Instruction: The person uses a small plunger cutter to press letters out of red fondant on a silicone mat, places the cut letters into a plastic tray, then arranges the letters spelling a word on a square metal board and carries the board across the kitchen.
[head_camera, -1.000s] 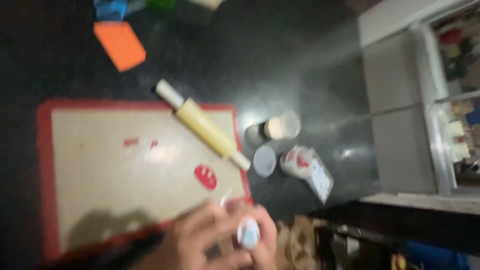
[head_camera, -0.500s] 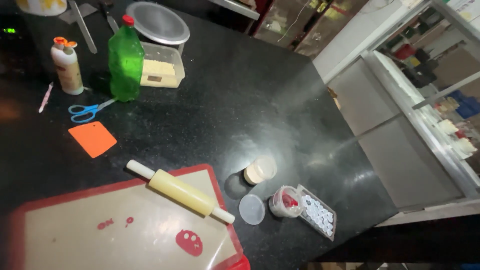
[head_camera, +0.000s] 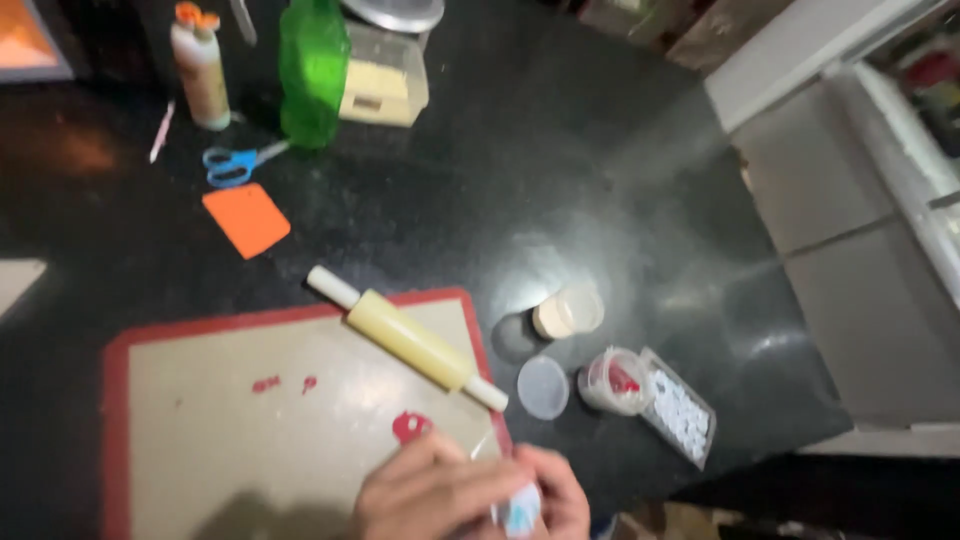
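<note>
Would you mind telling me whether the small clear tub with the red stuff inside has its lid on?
Lid off. The clear tub lies tipped with its mouth uncovered, and a round lid lies flat on the black counter beside it.

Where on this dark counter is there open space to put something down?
Bare counter lies open between the green bottle and the small tubs. The mat is free left of the rolling pin. Crowded around the tubs and the hands.
</note>
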